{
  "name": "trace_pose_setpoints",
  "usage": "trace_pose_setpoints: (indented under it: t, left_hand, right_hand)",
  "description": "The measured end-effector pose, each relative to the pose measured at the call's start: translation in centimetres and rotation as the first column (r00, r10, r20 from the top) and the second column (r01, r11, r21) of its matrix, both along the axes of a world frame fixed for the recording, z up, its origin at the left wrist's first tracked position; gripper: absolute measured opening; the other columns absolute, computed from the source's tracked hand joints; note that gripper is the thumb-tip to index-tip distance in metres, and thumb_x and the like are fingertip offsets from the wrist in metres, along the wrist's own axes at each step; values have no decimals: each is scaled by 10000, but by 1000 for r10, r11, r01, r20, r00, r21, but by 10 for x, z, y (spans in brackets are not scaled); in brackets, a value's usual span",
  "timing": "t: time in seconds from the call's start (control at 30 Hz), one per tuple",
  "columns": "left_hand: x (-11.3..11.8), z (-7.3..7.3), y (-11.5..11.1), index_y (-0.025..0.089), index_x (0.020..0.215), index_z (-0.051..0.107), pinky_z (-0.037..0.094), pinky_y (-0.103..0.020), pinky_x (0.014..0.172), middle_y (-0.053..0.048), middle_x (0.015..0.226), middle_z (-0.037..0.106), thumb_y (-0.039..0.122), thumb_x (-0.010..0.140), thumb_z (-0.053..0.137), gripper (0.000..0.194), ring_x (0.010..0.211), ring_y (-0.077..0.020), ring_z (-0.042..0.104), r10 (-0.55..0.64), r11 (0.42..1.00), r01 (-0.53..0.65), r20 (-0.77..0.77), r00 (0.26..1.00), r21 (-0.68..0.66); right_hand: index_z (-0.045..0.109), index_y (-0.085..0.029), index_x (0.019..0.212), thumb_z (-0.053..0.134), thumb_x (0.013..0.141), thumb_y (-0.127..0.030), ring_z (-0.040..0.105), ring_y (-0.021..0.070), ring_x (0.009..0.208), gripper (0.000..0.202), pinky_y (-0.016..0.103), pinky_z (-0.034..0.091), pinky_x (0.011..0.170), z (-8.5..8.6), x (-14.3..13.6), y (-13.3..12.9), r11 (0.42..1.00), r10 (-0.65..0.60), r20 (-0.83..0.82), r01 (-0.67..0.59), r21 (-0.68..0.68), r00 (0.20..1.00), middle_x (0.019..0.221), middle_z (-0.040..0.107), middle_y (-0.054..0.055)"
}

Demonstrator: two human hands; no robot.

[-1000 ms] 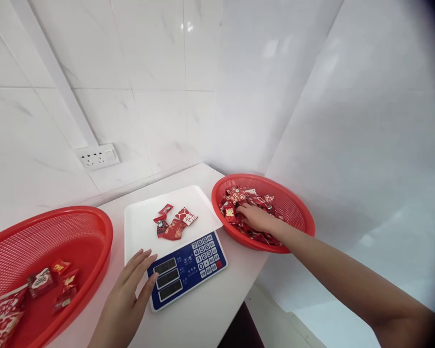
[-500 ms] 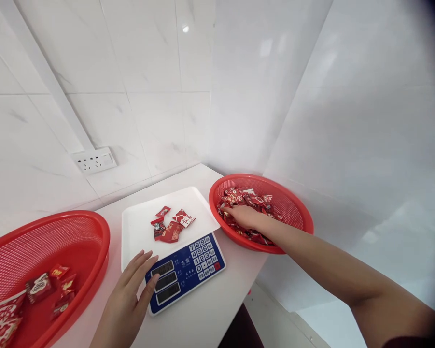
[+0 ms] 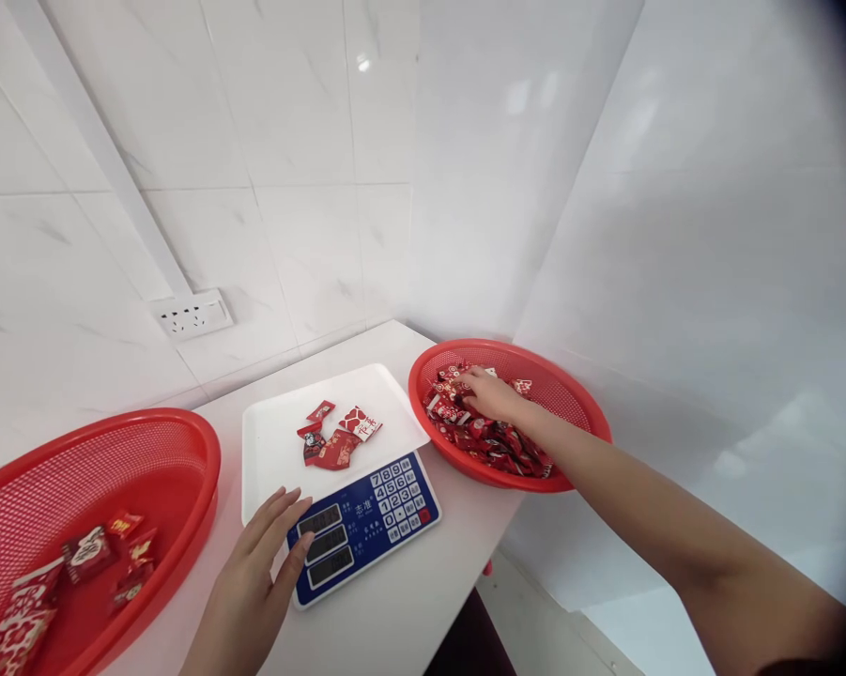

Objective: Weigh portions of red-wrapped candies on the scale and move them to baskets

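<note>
On the table (image 3: 387,620), a left basket (image 3: 209,469) and a fuller right basket (image 3: 567,404) flank the scale (image 3: 362,530). The left hand (image 3: 253,577) is at the scale's near-left edge, thumb spread wide, contact undetermined; the right hand (image 3: 491,394) is in the right basket, fingers bent, grip undetermined. Packets (image 3: 337,450) lie in both baskets and on the scale.

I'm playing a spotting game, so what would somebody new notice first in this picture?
Probably the bright red basket on the right, piled with red packets, with the right hand in it. Next might come the blue scale in the middle, with a few wrapped pieces on its white tray. At the left is another red basket.
</note>
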State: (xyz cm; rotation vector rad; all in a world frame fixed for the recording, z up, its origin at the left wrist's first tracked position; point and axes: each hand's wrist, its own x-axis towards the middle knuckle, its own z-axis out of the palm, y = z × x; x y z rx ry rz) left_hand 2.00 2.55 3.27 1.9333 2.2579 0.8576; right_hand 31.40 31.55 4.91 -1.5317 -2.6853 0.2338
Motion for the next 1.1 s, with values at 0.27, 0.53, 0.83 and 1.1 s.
trace_pose_setpoints:
  t: [0.27, 0.53, 0.83, 1.1]
  left_hand:
    - [0, -1, -5, 256, 1137, 609, 501, -423, 913, -73, 1272, 581, 463, 851, 441, 392, 1198, -262, 510, 0, 1000, 0, 21, 1000, -8]
    - [5, 4, -3, 277, 1141, 606, 535, -397, 866, -63, 1283, 574, 430, 856, 449, 360, 1197, -267, 510, -18, 1000, 18, 54, 998, -3]
    - [3, 7, -5, 271, 1147, 601, 506, -399, 911, -61, 1274, 581, 441, 860, 441, 370, 1195, -251, 515, -9, 1000, 10, 48, 999, -21]
    - [21, 13, 4, 242, 1136, 597, 483, -392, 948, -70, 1270, 582, 368, 883, 424, 331, 1206, -233, 504, -95, 995, 96, 90, 991, -15]
  right_hand:
    - [212, -196, 1444, 608, 734, -207, 314, 317, 1311, 813, 386, 291, 1030, -23, -19, -14, 993, 53, -57, -58, -98, 997, 1516, 117, 158]
    - [346, -174, 1391, 498, 724, -32, 424, 250, 1248, 699, 332, 347, 1010, -20, -22, -17, 986, 83, -212, -111, -125, 974, 1453, 302, 146]
    - [290, -212, 1398, 489, 764, -81, 410, 213, 1252, 677, 378, 369, 998, 25, 6, -33, 995, -9, -492, -42, -93, 871, 1373, 434, 108]
    - [430, -256, 1293, 504, 767, -143, 586, 179, 1034, 542, 340, 500, 822, 38, -26, -89, 953, -39, -761, -204, -222, 648, 1232, 574, 79]
